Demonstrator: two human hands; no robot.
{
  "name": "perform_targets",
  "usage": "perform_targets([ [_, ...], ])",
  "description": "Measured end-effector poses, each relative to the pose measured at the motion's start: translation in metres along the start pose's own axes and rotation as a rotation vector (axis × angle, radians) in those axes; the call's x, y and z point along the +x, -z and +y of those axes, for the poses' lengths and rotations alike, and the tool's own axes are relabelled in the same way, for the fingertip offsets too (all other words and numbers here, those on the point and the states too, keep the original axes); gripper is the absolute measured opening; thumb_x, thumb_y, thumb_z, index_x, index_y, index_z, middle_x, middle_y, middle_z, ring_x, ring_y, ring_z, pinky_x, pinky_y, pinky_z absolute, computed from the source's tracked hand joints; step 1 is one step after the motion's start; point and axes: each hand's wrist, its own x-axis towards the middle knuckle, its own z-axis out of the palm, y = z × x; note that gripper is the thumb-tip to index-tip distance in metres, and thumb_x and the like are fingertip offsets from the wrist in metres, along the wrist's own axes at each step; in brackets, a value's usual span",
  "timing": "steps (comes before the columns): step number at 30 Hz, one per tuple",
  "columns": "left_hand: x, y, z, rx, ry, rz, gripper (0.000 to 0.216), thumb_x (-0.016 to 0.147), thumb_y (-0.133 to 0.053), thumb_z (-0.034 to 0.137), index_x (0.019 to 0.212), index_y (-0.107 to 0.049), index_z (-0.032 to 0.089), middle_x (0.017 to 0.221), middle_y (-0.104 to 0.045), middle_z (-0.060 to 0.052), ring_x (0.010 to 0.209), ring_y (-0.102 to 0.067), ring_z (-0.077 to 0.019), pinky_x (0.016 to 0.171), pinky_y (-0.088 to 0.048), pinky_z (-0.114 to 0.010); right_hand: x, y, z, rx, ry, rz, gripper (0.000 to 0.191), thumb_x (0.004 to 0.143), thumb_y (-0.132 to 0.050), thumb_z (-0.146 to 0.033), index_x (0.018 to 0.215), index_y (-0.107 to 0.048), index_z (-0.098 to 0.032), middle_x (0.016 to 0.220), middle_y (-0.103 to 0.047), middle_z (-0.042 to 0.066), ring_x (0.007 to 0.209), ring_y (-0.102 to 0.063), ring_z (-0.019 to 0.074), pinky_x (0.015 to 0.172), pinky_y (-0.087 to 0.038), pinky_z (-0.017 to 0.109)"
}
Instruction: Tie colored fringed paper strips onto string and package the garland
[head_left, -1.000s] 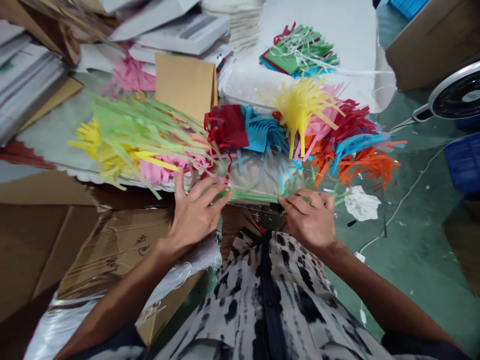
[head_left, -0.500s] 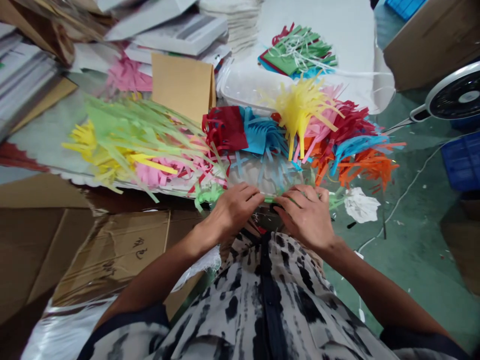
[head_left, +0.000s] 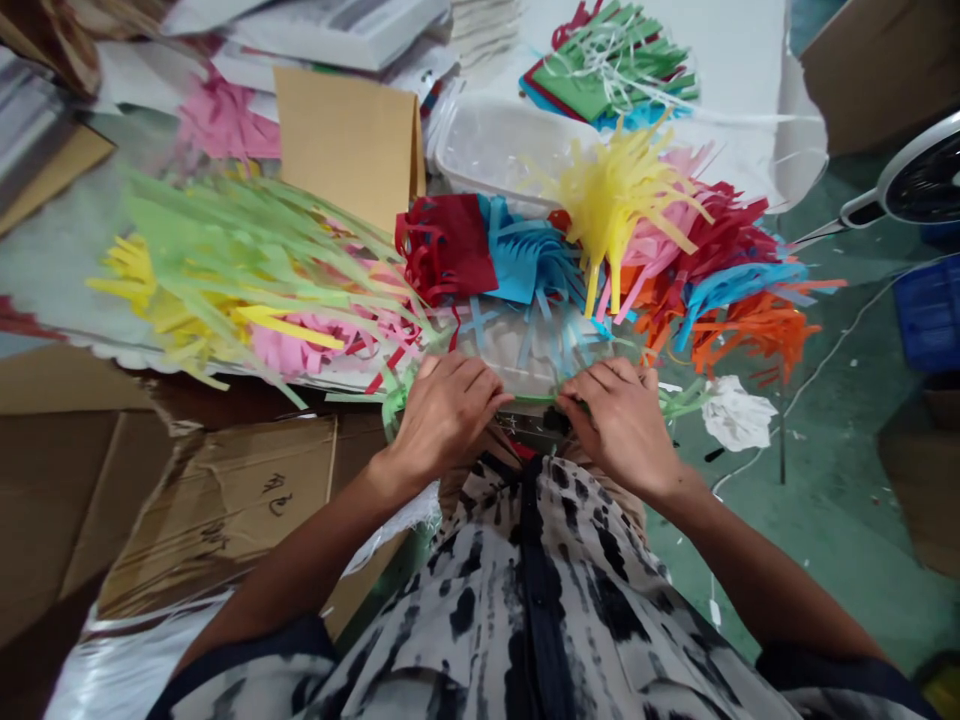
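Note:
My left hand (head_left: pixel 444 412) and my right hand (head_left: pixel 621 420) are close together at the table's near edge, both with fingers curled round a thin green paper strip (head_left: pixel 534 398) that runs between them. Green ends of it stick out left of my left hand and right of my right hand. Just beyond my hands lie heaps of fringed coloured paper: light green and yellow (head_left: pixel 225 265) at the left, red (head_left: pixel 446 245) and blue (head_left: pixel 529 262) in the middle, yellow (head_left: pixel 619 190) and orange (head_left: pixel 739 325) at the right.
A tan card folder (head_left: pixel 349 140) stands behind the paper heaps. A clear plastic tub (head_left: pixel 487 150) and a green-and-blue paper stack (head_left: pixel 607 75) lie farther back. Flattened cardboard boxes (head_left: pixel 187 500) are at my left. A fan (head_left: pixel 919 180) and a white cable are on the green floor at the right.
My left hand went from spread flat on the paper to closed on the green strip, moving right toward my right hand. Both hands now pinch the strip close together.

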Motion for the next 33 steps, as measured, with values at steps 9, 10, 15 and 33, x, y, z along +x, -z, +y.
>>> perform_targets([
  [9, -0.007, 0.009, -0.012, -0.176, 0.115, -0.064, 0.020, 0.105, -0.064, 0.031, 0.121, -0.073, 0.024, 0.104, -0.076, -0.006, 0.099, -0.063, -0.0261, 0.087, -0.046, -0.043, 0.003, 0.002, 0.005, 0.145, -0.070, -0.001, 0.011, 0.103, -0.065, -0.028, 0.096, -0.073, -0.024, 0.091, -0.076, 0.003, 0.099, -0.059, 0.0264, 0.082, -0.026, 0.040],
  [10, -0.009, 0.007, -0.012, -0.164, 0.076, -0.048, 0.025, 0.104, -0.063, 0.025, 0.127, -0.072, 0.028, 0.110, -0.076, -0.006, 0.103, -0.064, -0.0265, 0.091, -0.047, -0.045, 0.001, 0.000, 0.005, 0.145, -0.039, 0.031, 0.011, 0.104, -0.064, -0.026, 0.100, -0.074, -0.025, 0.094, -0.077, 0.002, 0.103, -0.060, 0.0262, 0.084, -0.027, 0.041],
  [15, -0.021, -0.001, -0.006, 0.045, -0.153, 0.047, 0.042, 0.100, -0.057, 0.008, 0.134, -0.070, 0.030, 0.121, -0.078, -0.004, 0.117, -0.065, -0.0278, 0.115, -0.041, -0.059, -0.015, -0.011, -0.005, -0.076, 0.153, 0.228, 0.018, 0.103, -0.063, -0.016, 0.113, -0.075, -0.026, 0.108, -0.082, 0.002, 0.119, -0.061, 0.0265, 0.093, -0.028, 0.045],
  [33, -0.047, 0.012, 0.042, 0.005, -0.109, 0.283, 0.033, 0.095, -0.068, 0.010, 0.125, -0.075, 0.022, 0.116, -0.083, -0.009, 0.099, -0.080, -0.0218, 0.088, -0.057, -0.035, -0.027, -0.004, -0.036, -0.076, 0.284, 0.341, 0.018, 0.103, -0.062, -0.013, 0.108, -0.073, -0.026, 0.103, -0.083, 0.000, 0.117, -0.065, 0.0228, 0.095, -0.028, 0.044],
])
